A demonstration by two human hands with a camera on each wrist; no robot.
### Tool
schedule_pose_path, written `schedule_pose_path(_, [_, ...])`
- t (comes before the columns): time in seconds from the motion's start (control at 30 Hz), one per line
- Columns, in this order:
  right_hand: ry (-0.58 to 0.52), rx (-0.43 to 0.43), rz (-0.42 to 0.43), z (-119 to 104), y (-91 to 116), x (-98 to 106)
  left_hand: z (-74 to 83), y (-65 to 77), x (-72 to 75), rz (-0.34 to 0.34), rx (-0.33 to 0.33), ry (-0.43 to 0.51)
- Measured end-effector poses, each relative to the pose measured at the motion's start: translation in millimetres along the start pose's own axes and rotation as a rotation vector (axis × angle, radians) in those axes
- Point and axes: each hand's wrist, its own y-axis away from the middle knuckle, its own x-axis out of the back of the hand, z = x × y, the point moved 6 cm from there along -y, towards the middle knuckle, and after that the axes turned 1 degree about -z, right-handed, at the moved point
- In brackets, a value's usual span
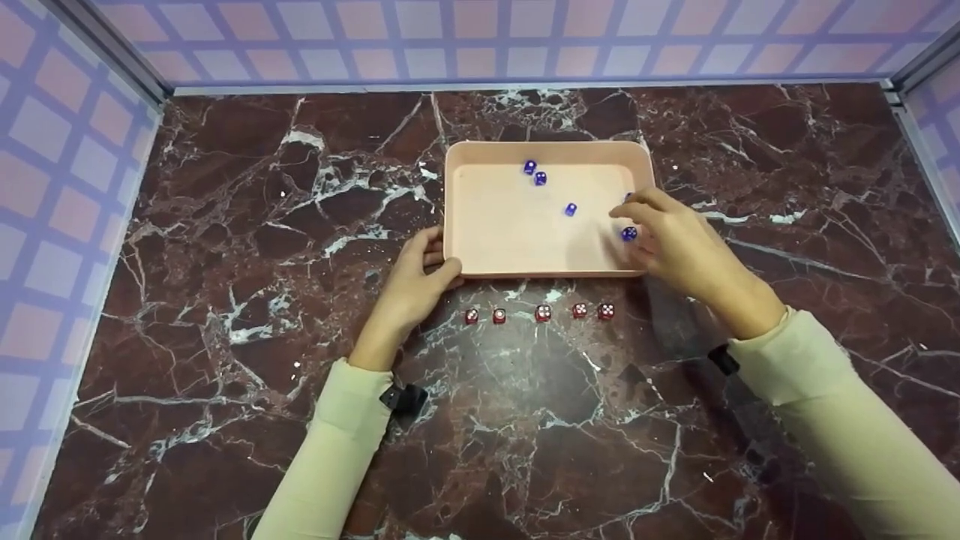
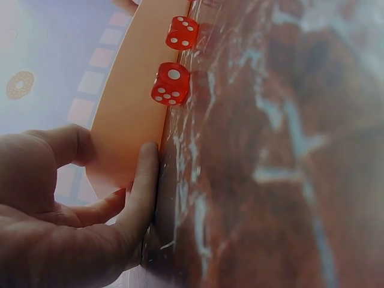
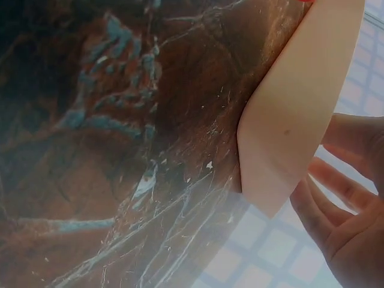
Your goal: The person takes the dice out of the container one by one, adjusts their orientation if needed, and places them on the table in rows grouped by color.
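Item 1: tray, qty 1, peach, rectangular, rounded corners; pos. centre of tabletop, in front of you.

Item 2: your L hand. Clamped on tray at near L corner: thumb along the front wall, fingers at the L side wall, per head & L wrist views.

Item 3: your R hand. Reaches over tray's R side, fingers bent, tips inside the rim. Head view puts one blue die btwn finger & thumb; can't tell if pinched or lying loose below. R wrist view: fingers at far side of tray wall, tips hidden.

Item 4: other blue dice, qty 4 visible, all in tray. Two close together nr far wall; one approx. mid-tray, R of centre; one nr R wall, mostly hidden by your R hand.

Item 5: red dice, qty 5, on tabletop in a rough row just in front of tray. Spacing uneven: pair at L, one mid, pair at R.

Item 6: tabletop finish: dk. red-brown marble pattern w/ pale veins.

Misc.: pale sleeves, black wrist device at L cuff; checked wall panels around, pink/lilac.
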Motion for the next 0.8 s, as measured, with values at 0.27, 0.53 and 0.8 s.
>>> schedule_pose_path(0.27, [0.12,0.06,-0.051,-0.9,-6.1,-8.9,-0.2,-0.9,0.5,0.008,-0.004,-0.01])
schedule_pose_path(0.53, [0.289,0.115,-0.074,-0.6,-11.1,-16.7,1.6,0.5,0.4,0.003,-0.021,-0.021])
schedule_pose_path(0.8, [0.278,0.065,-0.144,4.1,-13.8,-18.1,0.9,-1.0,-0.4,0.001,-0.017,-0.019])
